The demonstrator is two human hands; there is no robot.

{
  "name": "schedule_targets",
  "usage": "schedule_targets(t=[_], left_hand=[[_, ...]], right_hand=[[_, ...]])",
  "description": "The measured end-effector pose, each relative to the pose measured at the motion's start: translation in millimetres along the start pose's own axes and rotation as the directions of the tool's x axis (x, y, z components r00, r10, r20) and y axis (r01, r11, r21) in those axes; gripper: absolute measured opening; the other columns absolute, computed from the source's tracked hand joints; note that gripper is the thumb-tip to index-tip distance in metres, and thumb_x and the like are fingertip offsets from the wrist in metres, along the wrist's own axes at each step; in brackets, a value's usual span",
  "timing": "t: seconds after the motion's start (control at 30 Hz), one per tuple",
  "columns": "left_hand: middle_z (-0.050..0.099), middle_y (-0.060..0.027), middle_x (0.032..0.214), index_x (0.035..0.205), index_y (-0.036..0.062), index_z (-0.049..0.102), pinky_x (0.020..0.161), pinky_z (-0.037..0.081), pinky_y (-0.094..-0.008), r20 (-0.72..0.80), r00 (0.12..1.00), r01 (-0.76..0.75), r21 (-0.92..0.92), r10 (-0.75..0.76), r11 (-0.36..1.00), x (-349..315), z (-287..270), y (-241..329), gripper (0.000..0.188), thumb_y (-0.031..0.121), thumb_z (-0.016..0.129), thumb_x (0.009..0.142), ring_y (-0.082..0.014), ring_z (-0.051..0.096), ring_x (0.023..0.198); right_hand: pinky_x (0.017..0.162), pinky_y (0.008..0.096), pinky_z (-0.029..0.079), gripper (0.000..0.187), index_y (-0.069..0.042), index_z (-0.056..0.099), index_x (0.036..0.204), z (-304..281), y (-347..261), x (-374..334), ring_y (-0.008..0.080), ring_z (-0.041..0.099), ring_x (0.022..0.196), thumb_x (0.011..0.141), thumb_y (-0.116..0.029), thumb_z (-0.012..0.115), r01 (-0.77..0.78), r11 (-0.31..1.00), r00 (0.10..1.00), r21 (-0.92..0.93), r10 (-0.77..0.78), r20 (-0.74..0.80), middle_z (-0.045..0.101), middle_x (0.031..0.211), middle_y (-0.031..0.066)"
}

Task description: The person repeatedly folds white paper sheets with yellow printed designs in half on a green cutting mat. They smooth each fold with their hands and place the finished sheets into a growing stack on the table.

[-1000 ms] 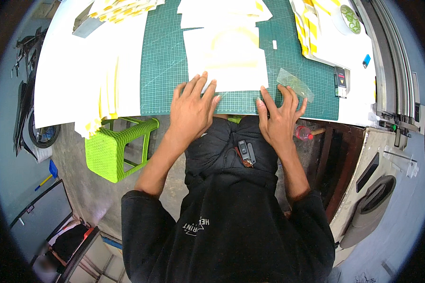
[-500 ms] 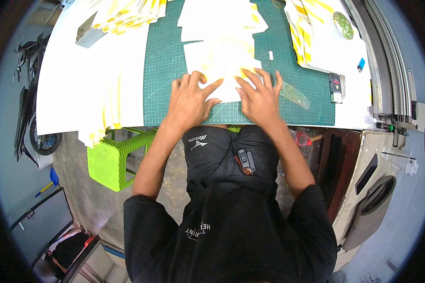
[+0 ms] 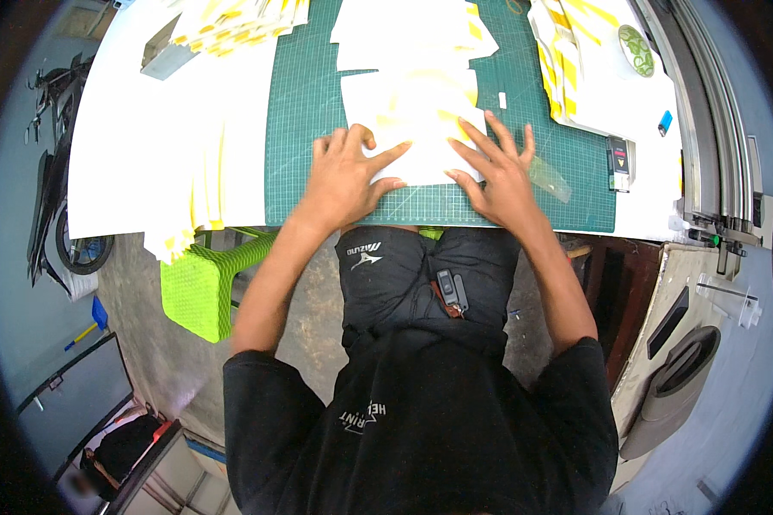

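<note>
A white sheet of paper with yellow print [image 3: 429,163] lies on the green cutting mat [image 3: 305,86] in front of me. My left hand [image 3: 345,172] rests on its left side, thumb and forefinger stretched out over the paper, the other fingers slightly bent. On the right side my right hand [image 3: 505,176] is spread, its fingertips touching the sheet near the right edge. Neither hand grips anything. Beyond the sheet, more white and yellow paper pieces [image 3: 404,34] overlap on the mat. A clear plastic strip [image 3: 551,178] lies just right of my right hand.
Stacks of yellow-and-white paper lie at the far left [image 3: 232,21] and far right [image 3: 558,69]. A small dish [image 3: 636,51], a blue lighter [image 3: 665,123] and a small dark box [image 3: 617,163] are at right. A green stool [image 3: 196,296] stands below the table's left front edge.
My right hand has slid right across the sheet, its fingers spreading wider and its thumb moving away from the left hand. My left hand stays nearly in place.
</note>
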State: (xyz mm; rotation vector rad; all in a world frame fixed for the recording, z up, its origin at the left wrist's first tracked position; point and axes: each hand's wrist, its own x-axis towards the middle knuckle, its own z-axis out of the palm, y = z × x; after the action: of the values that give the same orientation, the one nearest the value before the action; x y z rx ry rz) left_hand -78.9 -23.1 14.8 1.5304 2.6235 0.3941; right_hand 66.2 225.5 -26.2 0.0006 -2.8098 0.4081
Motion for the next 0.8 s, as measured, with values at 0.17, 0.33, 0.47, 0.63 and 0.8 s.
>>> schedule_targets(t=[0.17,0.33,0.47,0.63,0.8], left_hand=[[0.055,-0.0078,0.115,0.144,0.0326,0.069,0.092,0.037,-0.0423,0.000,1.000,0.019,0.051,-0.019,0.999,-23,-14,-35,0.057,0.050,0.077,0.091,-0.0263,0.050,0.107],[0.054,-0.0095,0.117,0.145,0.0325,0.068,0.094,0.037,-0.0431,0.039,0.999,0.025,0.059,-0.027,0.998,-18,-16,-35,0.058,0.049,0.078,0.091,-0.0275,0.051,0.110],[0.054,-0.0081,0.116,0.144,0.0345,0.069,0.093,0.037,-0.0426,0.009,1.000,0.028,0.043,-0.029,0.999,-20,-14,-33,0.058,0.049,0.080,0.089,-0.0266,0.050,0.108],[0.055,-0.0103,0.116,0.140,0.0272,0.072,0.094,0.038,-0.0436,0.051,0.997,0.055,0.048,-0.057,0.997,-16,-24,-26,0.055,0.045,0.081,0.089,-0.0285,0.051,0.112],[0.061,-0.0133,0.123,0.130,0.0173,0.076,0.099,0.042,-0.0466,-0.107,0.994,0.041,0.099,-0.031,0.994,10,-4,8,0.046,0.038,0.082,0.089,-0.0308,0.054,0.121]], right_hand=[[0.121,0.0773,0.005,0.048,-0.016,0.073,0.135,3,-3,-18,0.0358,0.035,0.155,0.092,-0.038,0.079,-0.152,0.988,0.983,-0.010,0.150,-0.110,0.052,0.160,0.0102],[0.120,0.0773,0.005,0.055,-0.014,0.067,0.140,37,-99,13,0.0399,0.035,0.154,0.090,-0.033,0.078,-0.206,0.978,0.958,0.019,0.206,-0.201,0.048,0.157,0.0194],[0.117,0.0805,0.005,0.063,-0.014,0.064,0.143,40,-99,6,0.0410,0.037,0.152,0.087,-0.037,0.081,-0.280,0.959,0.935,0.032,0.280,-0.217,0.047,0.157,0.0198],[0.117,0.0821,0.004,0.068,-0.013,0.062,0.145,4,-16,-50,0.0435,0.035,0.152,0.087,-0.042,0.081,-0.508,0.861,0.836,0.010,0.495,-0.237,0.045,0.157,0.0202],[0.117,0.0801,0.008,0.063,-0.011,0.063,0.143,1,-27,-42,0.0412,0.039,0.149,0.089,-0.039,0.080,-0.498,0.867,0.843,-0.024,0.478,-0.247,0.049,0.153,0.0185]])
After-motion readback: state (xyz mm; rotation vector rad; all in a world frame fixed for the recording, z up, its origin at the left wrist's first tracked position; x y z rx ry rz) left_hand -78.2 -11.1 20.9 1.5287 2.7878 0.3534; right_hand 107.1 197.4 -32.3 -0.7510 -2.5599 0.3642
